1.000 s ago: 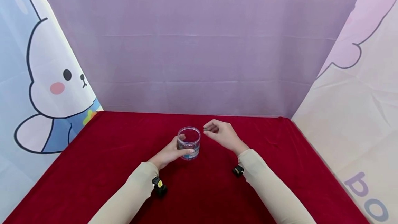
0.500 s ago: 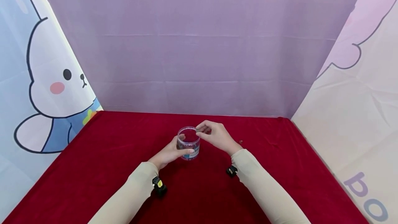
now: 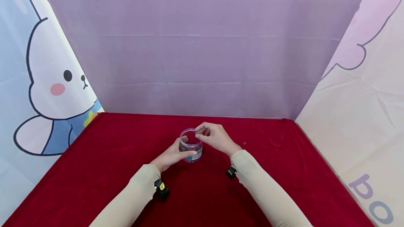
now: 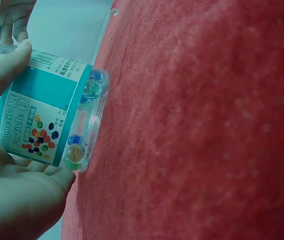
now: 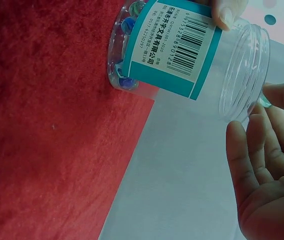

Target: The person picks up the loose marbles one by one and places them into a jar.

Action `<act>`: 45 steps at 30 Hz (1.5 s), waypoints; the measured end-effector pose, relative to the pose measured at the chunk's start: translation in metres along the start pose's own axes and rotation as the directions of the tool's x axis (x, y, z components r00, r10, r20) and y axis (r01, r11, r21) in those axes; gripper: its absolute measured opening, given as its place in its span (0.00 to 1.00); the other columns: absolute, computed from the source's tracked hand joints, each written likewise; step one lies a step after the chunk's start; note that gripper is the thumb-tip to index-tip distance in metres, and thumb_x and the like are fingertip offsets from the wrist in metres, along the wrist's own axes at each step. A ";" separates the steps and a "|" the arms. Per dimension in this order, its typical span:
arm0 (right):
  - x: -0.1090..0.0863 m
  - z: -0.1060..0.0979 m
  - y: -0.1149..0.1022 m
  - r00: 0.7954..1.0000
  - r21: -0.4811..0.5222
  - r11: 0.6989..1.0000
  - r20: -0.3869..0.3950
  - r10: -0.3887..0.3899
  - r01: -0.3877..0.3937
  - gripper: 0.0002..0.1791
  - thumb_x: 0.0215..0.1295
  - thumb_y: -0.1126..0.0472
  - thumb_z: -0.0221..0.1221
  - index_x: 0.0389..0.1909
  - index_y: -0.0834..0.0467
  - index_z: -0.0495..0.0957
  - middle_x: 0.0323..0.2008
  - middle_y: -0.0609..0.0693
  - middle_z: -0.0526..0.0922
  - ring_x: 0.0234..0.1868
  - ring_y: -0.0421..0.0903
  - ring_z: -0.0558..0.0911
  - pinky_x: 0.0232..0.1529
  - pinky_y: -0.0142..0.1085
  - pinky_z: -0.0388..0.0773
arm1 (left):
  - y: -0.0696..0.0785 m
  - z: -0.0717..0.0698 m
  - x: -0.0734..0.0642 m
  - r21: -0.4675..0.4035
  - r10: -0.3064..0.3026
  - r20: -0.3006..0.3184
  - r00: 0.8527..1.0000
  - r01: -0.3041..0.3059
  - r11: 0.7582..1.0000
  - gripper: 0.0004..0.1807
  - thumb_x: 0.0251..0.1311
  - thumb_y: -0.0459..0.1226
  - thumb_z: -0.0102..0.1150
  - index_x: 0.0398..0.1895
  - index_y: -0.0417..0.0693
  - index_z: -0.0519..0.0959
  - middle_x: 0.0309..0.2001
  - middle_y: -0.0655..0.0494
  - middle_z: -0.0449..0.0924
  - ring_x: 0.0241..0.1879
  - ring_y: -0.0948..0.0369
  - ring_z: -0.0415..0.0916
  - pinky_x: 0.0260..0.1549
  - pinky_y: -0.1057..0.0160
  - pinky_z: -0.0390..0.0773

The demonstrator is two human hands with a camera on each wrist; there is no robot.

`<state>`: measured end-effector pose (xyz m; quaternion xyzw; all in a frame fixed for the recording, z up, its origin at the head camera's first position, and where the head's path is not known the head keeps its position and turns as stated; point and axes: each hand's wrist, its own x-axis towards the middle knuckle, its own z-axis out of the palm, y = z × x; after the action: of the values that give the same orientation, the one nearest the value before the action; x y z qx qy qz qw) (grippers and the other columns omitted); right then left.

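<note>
A clear plastic jar (image 3: 196, 152) with a teal paper label stands lidless and upright on the red cloth. My left hand (image 3: 172, 156) grips it round its side, thumb across the label. Several coloured glass marbles (image 4: 75, 152) lie at the bottom of the jar, as the left wrist view shows. My right hand (image 3: 216, 138) is at the jar's mouth, and its thumb and fingers pinch a small greenish marble (image 5: 265, 101) at the rim. Another marble (image 3: 244, 143) lies on the cloth to the right, near the right wrist.
Red cloth (image 3: 126, 150) covers the table. A lilac curtain (image 3: 202, 45) hangs behind it. Printed sheets stand at both sides, the left one (image 3: 56, 90) with a white cartoon animal. Each wrist bears a small black camera.
My right hand has moved left from beside the jar to its mouth, bringing the pinched marble along. The loose marble on the cloth has come into view. The left hand and jar stay put.
</note>
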<state>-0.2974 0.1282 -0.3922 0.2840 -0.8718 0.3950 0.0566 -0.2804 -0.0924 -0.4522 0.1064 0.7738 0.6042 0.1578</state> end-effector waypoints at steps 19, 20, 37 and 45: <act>-0.002 0.000 0.001 1.000 -0.028 1.000 0.021 0.002 -0.001 0.16 0.67 0.57 0.66 0.54 0.55 0.82 0.46 0.49 0.85 0.37 0.48 0.80 0.36 0.34 0.81 | -0.001 0.000 0.001 0.003 0.007 0.001 1.000 -0.007 1.000 0.53 0.58 0.51 0.71 0.78 0.47 0.49 0.75 0.47 0.54 0.71 0.44 0.54 0.64 0.35 0.61; -0.002 0.000 0.001 1.000 -0.030 1.000 0.017 0.003 -0.003 0.16 0.67 0.57 0.66 0.54 0.55 0.82 0.46 0.48 0.85 0.37 0.48 0.80 0.36 0.34 0.81 | -0.001 0.000 0.001 0.004 0.007 0.002 1.000 -0.007 1.000 0.53 0.58 0.51 0.71 0.78 0.47 0.49 0.76 0.47 0.54 0.71 0.44 0.54 0.64 0.35 0.61; -0.011 -0.015 0.010 0.996 -0.025 0.997 -0.052 0.067 -0.068 0.15 0.65 0.59 0.68 0.52 0.51 0.83 0.42 0.41 0.83 0.39 0.47 0.80 0.37 0.36 0.82 | -0.002 -0.001 0.002 -0.003 0.009 0.006 1.000 -0.009 1.000 0.54 0.57 0.51 0.71 0.78 0.46 0.48 0.76 0.47 0.53 0.72 0.44 0.53 0.65 0.34 0.59; -0.018 -0.024 0.018 0.993 -0.039 0.994 -0.064 0.101 -0.104 0.13 0.65 0.58 0.68 0.50 0.47 0.83 0.42 0.40 0.83 0.40 0.47 0.80 0.38 0.36 0.81 | -0.003 -0.001 0.003 0.003 0.015 0.003 1.000 -0.015 1.000 0.53 0.57 0.51 0.72 0.78 0.46 0.50 0.75 0.47 0.55 0.71 0.44 0.54 0.64 0.34 0.60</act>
<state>-0.2953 0.1623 -0.3934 0.2254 -0.8911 0.3877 0.0692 -0.2831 -0.0928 -0.4553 0.1132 0.7736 0.6041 0.1541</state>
